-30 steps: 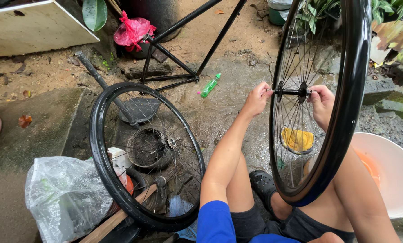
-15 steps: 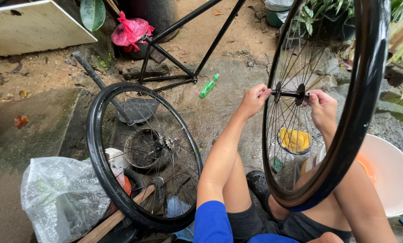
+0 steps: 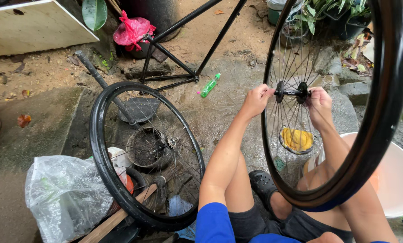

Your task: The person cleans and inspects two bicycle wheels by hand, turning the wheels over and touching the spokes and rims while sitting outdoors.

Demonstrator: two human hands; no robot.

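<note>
I held the big black spoked bicycle wheel with its tyre (image 3: 381, 135) upright in front of me, above my knees, rim edge-on to my view. Step in hand, as I judged it: working at the hub axle, one hand on each end. The next move, I guessed, called for a firm counter-grip on both ends at once, keeping the wheel upright so it did not tip onto my legs.

A second black spoked wheel (image 3: 103, 171) leaned on the wet ground to my left, well apart from my hands. A black metal bicycle frame (image 3: 183, 54) lay beyond it. A white round plastic basin (image 3: 397, 180) sat on the ground at my right, behind the held wheel. A clear crumpled plastic bag (image 3: 62, 198) lay bottom left, just beside the leaning wheel.

The small black metal hub with its axle (image 3: 291, 92) sat at the wheel's centre, directly between my two hands.

My left hand (image 3: 256, 100) was closed on the axle's left end. My right hand (image 3: 317, 102) was closed on the right end, fingers curled in behind the spokes.

A small green plastic bottle (image 3: 210, 85) lay on the ground past my left hand, not touching it.
</note>
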